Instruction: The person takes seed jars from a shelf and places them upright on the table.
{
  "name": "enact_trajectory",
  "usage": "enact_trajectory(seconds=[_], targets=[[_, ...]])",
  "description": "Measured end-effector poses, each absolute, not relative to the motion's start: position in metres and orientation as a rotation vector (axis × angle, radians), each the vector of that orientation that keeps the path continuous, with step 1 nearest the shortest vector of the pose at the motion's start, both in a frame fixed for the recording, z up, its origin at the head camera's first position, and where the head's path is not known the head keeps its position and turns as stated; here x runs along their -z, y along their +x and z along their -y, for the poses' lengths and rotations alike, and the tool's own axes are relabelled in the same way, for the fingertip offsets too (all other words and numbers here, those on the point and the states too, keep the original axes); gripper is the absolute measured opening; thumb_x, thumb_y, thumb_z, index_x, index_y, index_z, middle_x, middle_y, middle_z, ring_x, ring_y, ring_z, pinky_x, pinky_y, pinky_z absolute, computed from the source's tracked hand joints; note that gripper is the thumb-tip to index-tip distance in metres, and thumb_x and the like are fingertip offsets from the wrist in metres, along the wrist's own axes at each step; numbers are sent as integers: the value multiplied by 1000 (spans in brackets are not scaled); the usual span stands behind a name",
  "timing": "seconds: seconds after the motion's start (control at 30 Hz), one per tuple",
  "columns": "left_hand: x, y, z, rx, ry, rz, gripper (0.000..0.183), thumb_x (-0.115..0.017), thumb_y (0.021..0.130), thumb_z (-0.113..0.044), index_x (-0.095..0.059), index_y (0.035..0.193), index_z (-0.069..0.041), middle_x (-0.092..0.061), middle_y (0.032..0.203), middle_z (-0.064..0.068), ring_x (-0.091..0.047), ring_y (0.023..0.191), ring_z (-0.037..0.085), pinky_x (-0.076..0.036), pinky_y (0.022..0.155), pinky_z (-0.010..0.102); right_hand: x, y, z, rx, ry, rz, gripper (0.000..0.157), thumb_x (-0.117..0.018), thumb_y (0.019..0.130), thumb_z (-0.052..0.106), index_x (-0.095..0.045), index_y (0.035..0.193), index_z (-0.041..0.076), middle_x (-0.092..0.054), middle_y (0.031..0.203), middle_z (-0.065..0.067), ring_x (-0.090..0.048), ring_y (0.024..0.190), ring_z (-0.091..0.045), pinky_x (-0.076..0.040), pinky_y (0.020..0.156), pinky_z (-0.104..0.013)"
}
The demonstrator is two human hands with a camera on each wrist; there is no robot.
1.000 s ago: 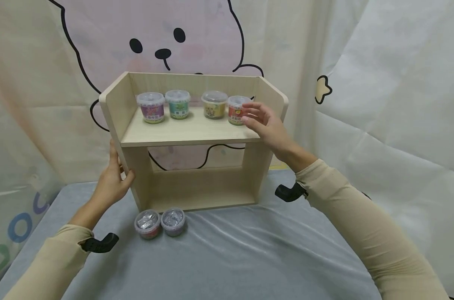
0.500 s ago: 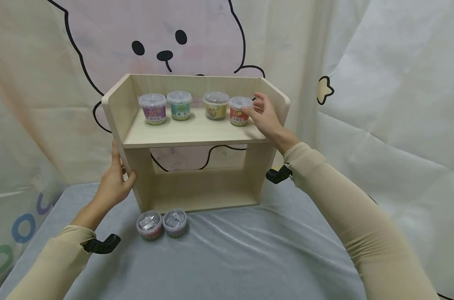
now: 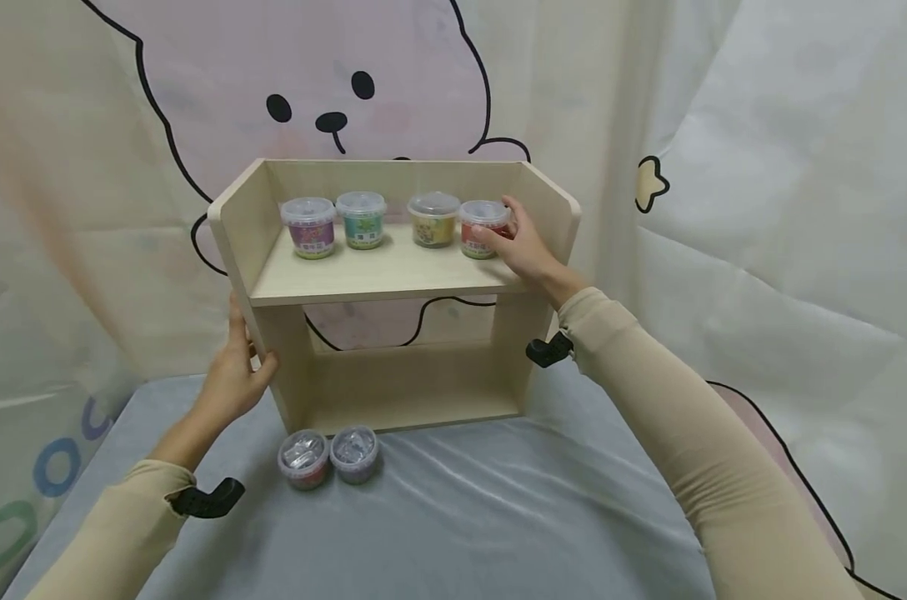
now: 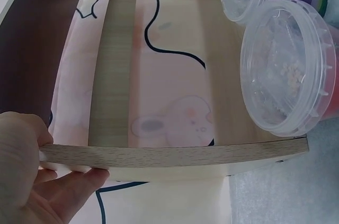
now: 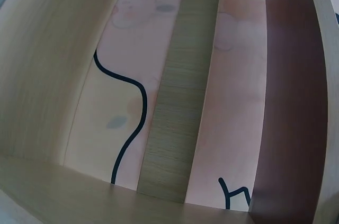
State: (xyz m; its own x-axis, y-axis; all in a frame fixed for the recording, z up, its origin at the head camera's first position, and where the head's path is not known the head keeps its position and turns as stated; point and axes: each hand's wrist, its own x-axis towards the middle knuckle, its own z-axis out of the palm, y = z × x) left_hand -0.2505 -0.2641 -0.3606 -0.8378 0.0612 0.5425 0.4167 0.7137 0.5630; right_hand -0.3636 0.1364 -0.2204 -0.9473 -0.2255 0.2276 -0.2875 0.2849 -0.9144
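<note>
A pale wooden shelf unit point(image 3: 378, 287) stands on the table. My left hand point(image 3: 236, 371) grips its left side panel; in the left wrist view the thumb and fingers point(image 4: 79, 184) lie on either side of the panel's front edge. On the upper board, my right hand point(image 3: 532, 254) holds a small clear-lidded plastic tub with a red label point(image 3: 474, 237), thumb in front and a finger at its right. To its left stand a yellow-labelled tub point(image 3: 433, 225), a teal-labelled tub point(image 3: 363, 227) and a purple-labelled tub point(image 3: 312, 233). The right wrist view shows only the shelf's inside.
Two more clear-lidded tubs, a reddish one point(image 3: 304, 467) and a purplish one point(image 3: 354, 462), stand on the blue-grey tablecloth point(image 3: 461, 517) before the shelf's lower left. Behind hangs a curtain point(image 3: 573, 92) with a cartoon bear.
My right hand has come in around the right side of the red-labelled tub and now holds it. The left hand stays on the side panel. The whole view has shifted slightly.
</note>
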Motion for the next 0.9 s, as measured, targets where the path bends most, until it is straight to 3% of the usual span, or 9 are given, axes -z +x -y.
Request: enact_trajectory(seconds=[0.3, 0.57, 0.9], targets=[[357, -249, 266, 957, -349, 2446, 101, -56, 91, 2, 15, 161, -19, -44, 143, 44, -56, 115, 65, -49, 86, 72, 221, -365, -133, -1799, 405, 2442, 81, -63, 100, 24, -12, 162, 13, -40, 161, -17, -38, 150, -24, -28, 125, -37], [358, -248, 265, 959, -335, 2448, 102, -56, 91, 2, 15, 161, -19, -43, 144, 44, -55, 115, 65, -50, 85, 72, 221, -363, -133, -1755, 456, 2434, 70, -68, 97, 24, -33, 156, 11, -49, 150, -17, -49, 138, -27, -38, 118, -40], [358, -247, 264, 965, -309, 2464, 101, -56, 93, -1, 17, 160, -21, -41, 145, 44, -54, 117, 65, -51, 83, 71, 214, -360, -138, -1749, 453, 2516, 69, -69, 96, 26, -35, 155, 14, -49, 152, -14, -48, 139, -26, -35, 119, -40]])
